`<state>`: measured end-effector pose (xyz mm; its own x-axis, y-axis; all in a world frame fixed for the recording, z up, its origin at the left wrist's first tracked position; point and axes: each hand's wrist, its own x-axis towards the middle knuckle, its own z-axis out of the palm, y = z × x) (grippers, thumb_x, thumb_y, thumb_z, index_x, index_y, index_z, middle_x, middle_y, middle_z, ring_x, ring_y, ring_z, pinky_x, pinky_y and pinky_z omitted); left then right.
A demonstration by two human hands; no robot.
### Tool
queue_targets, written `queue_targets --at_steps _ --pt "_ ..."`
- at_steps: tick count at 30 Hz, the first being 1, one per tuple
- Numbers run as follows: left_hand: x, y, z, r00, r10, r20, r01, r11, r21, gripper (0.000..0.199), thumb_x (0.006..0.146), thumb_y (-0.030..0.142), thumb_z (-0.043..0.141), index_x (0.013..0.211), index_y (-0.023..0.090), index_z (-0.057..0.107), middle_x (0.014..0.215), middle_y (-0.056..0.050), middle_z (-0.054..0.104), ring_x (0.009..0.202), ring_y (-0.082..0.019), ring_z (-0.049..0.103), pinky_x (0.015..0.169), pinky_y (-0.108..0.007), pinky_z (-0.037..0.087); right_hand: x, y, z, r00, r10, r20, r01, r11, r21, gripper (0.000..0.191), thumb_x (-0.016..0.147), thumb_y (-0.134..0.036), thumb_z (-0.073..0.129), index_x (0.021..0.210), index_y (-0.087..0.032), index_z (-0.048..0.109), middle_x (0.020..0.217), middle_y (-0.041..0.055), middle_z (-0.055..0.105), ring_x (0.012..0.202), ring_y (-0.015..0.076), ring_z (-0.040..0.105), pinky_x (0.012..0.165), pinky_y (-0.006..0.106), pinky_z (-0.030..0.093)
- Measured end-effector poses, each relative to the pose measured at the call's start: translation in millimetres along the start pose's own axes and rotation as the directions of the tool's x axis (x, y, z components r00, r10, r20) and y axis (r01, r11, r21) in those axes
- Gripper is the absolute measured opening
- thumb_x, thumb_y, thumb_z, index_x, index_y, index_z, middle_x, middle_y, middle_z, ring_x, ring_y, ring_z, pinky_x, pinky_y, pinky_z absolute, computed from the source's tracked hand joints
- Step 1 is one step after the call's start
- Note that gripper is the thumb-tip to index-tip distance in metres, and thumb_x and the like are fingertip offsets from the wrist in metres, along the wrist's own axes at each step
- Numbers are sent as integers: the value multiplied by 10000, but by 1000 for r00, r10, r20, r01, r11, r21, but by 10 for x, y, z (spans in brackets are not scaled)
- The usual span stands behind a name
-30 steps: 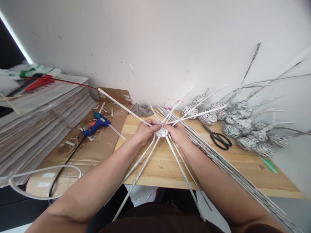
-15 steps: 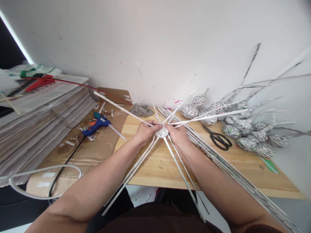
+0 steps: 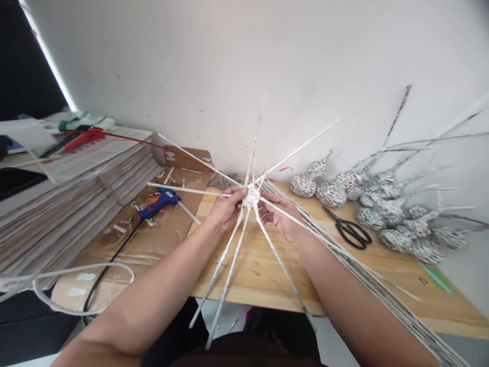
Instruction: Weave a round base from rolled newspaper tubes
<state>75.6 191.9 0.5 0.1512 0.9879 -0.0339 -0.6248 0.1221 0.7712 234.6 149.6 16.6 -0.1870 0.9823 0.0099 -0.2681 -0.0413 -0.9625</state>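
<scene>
A small round woven paper piece (image 3: 251, 197) is held up over the wooden table, with several white paper rods radiating from it in all directions. My left hand (image 3: 228, 206) pinches its left edge between thumb and fingers. On the right side, my right hand (image 3: 280, 214) has its fingers apart behind a rod that slants down to the right, close to the woven centre. Part of that hand is hidden by the rod. Below the hands, several rods hang toward the table's front edge.
Black scissors (image 3: 348, 229) and woven paper gourd shapes (image 3: 385, 196) lie right. A bundle of paper rods (image 3: 367, 280) runs under my right arm. A blue glue gun (image 3: 159, 203) rests on cardboard (image 3: 153, 250), beside stacked papers (image 3: 95, 188) at left.
The woven piece has turned, so its rods point in different directions. My right hand has loosened from the centre and its fingers have spread. The view has shifted slightly.
</scene>
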Motion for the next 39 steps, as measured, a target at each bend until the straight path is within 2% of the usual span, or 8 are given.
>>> queue_targets --at_steps 7,14,25,27,31,33,36,39 --pt "-34 -142 20 998 -60 0 60 998 -9 326 537 267 880 716 132 644 659 23 610 556 -41 516 473 -140 370 -6 182 102 980 -112 -164 82 980 -181 343 702 -467 760 911 -197 739 637 8 639 542 122 543 468 244 405" --pt "-81 -221 31 991 -132 16 127 978 163 343 521 320 881 703 126 665 663 6 627 587 -67 538 491 -167 388 74 326 88 933 -98 -347 72 994 -88 377 622 -503 788 820 -188 726 688 10 680 558 136 586 499 261 476" --pt "-109 -169 -6 975 -196 104 153 933 324 394 595 409 841 844 126 727 755 -83 703 628 -130 622 459 -179 384 154 173 -80 915 -70 -397 31 994 -103 350 577 -462 799 630 -164 622 558 -4 611 475 108 509 445 241 367" --pt "-116 -144 -25 955 -273 118 202 886 417 423 644 505 790 823 126 729 751 -110 705 605 -145 641 389 -165 293 158 91 -180 919 -99 -383 47 989 -143 330 592 -445 790 636 -165 622 561 -13 606 482 106 506 473 245 384" --pt "-148 -68 -21 811 -541 223 377 774 508 583 690 690 648 723 112 721 618 -132 659 483 -153 608 328 -184 146 139 -31 -344 903 -232 -361 131 950 -283 287 631 -423 762 654 -167 635 576 -29 597 524 107 508 534 244 401" --pt "-150 -38 -4 850 -457 262 335 852 403 542 679 666 679 736 128 720 620 -100 652 509 -136 605 348 -177 231 134 -42 -371 896 -250 -366 115 929 -352 288 633 -423 758 637 -163 636 562 -30 587 522 103 493 530 242 387" --pt "-104 -23 -2 973 -146 179 88 950 300 369 638 473 801 811 157 723 727 -59 682 635 -122 623 514 -190 431 145 -3 -353 915 -161 -370 48 954 -297 294 596 -419 781 632 -164 640 545 -25 590 495 103 486 507 247 382" --pt "-41 -30 -38 985 138 99 -170 827 536 255 609 329 828 772 159 730 770 -63 696 719 -155 624 657 -243 481 167 66 -318 947 -71 -315 0 975 -222 307 575 -428 799 632 -169 644 546 -13 611 481 110 502 496 252 401"
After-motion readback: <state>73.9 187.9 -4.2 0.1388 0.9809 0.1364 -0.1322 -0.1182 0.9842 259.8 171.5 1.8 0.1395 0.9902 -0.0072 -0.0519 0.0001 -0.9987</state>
